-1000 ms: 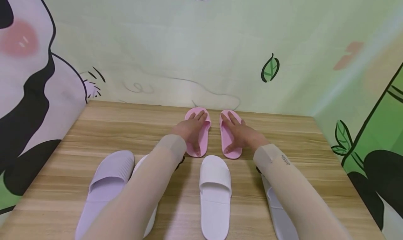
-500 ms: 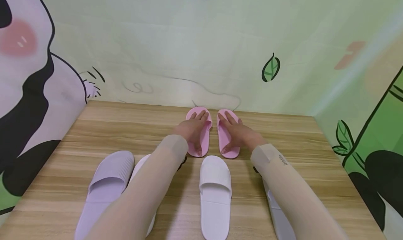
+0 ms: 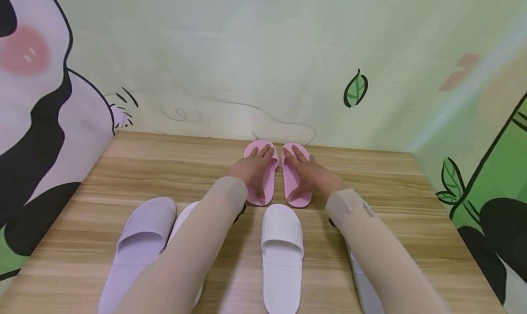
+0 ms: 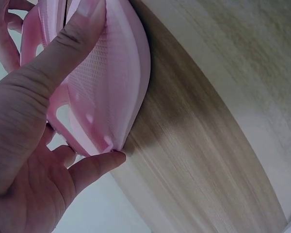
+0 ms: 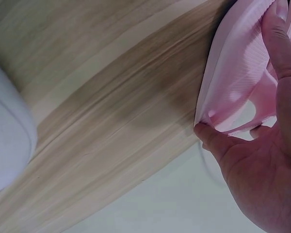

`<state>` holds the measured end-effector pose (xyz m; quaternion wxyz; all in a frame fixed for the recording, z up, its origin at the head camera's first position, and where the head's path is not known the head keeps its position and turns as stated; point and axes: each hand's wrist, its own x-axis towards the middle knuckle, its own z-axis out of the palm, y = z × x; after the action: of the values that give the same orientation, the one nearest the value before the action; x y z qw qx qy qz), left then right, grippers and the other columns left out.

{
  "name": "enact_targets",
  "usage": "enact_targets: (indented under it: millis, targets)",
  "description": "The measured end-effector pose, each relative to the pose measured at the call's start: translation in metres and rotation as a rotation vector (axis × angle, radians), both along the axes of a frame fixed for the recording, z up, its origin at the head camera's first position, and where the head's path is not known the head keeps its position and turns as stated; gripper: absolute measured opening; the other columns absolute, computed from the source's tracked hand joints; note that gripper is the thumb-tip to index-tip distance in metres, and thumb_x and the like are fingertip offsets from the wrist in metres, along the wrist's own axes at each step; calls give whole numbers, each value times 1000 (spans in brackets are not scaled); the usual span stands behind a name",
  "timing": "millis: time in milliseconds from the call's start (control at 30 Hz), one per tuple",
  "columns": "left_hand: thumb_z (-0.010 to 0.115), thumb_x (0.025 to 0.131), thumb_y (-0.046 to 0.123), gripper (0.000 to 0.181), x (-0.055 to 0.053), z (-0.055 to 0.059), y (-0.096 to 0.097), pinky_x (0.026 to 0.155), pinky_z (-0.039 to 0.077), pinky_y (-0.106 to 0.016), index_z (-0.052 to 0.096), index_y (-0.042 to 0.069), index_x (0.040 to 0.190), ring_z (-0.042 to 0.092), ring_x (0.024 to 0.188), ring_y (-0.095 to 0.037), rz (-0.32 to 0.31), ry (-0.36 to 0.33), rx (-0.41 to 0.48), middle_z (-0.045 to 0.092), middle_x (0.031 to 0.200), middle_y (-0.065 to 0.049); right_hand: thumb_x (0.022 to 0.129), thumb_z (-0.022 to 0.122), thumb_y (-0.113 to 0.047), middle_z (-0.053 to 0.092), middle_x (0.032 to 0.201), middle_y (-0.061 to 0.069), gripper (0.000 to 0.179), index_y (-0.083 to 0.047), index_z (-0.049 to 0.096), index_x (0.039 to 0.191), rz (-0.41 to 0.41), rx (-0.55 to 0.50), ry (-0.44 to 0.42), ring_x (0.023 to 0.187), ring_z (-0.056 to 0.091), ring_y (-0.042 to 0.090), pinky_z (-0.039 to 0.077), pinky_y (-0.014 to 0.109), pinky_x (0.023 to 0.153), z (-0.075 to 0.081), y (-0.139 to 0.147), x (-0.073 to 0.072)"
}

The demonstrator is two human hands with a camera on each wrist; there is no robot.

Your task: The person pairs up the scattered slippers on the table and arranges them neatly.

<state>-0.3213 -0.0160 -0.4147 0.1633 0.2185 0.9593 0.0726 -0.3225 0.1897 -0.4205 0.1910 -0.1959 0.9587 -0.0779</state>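
Pink left slipper [image 3: 269, 186] and pink right slipper [image 3: 291, 179] sit just past the toe of the white slipper [image 3: 282, 263], one either side. Your left hand [image 3: 252, 170] and right hand [image 3: 309, 174] rest on them, fingers spread.

Left slipper [image 3: 269, 182] and right slipper [image 3: 290, 179] are both plain pink with textured footbeds — sitting right way up, side by side around mid-frame, toes toward the top, slim gap between them.
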Motion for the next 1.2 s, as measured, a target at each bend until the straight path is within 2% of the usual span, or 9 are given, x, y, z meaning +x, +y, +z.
enact_targets:
  millis: [400, 767, 933, 1033, 1133, 1200]
  targets:
    - [101, 61, 40, 147, 3, 2, -1, 127, 29, -50, 4, 11, 168, 12, 161, -38, -17, 28, -14, 2, 177, -8, 73, 93, -44, -17, 175, 8, 140, -26, -9, 167, -13, -17, -4, 154, 5, 60, 25, 67, 123, -1, -6, -1]
    - [101, 61, 38, 146, 1, 1, 0, 127, 30, -49, 5, 12, 168, 11, 162, -37, -4, 19, 1, 3, 177, -7, 72, 94, -43, -19, 175, 4, 141, -30, -10, 167, -33, -37, -17, 153, 2, 61, 29, 68, 120, -5, -8, -3]
    - [101, 62, 37, 146, 2, 2, 0, 127, 31, -49, 5, 12, 168, 13, 161, -39, -17, 30, -1, 4, 176, -9, 72, 95, -42, -15, 175, 10, 144, -18, -10, 167, -7, -40, 15, 158, 10, 51, 17, 63, 127, -4, -9, -3]
    - [101, 62, 36, 145, 4, 4, 0, 126, 31, -50, 5, 12, 168, 12, 161, -40, -19, 28, 7, 4, 176, -10, 70, 96, -40, -11, 175, 17, 143, -8, -5, 166, 8, -60, 36, 157, 23, 44, 7, 59, 130, -3, -10, -2]
    - [101, 63, 35, 145, 5, 4, 0, 127, 29, -51, 5, 11, 168, 11, 161, -40, -18, 23, 13, 3, 176, -9, 70, 97, -39, -9, 175, 18, 139, -7, 1, 165, -4, -76, 39, 155, 27, 46, 8, 58, 130, -4, -10, -1]
    - [101, 63, 35, 144, 5, 4, 0, 127, 28, -51, 6, 10, 167, 11, 161, -40, -17, 23, 15, 3, 176, -9, 69, 97, -40, -9, 175, 17, 138, -8, 3, 165, -20, -78, 36, 155, 23, 50, 11, 59, 129, -5, -11, -2]
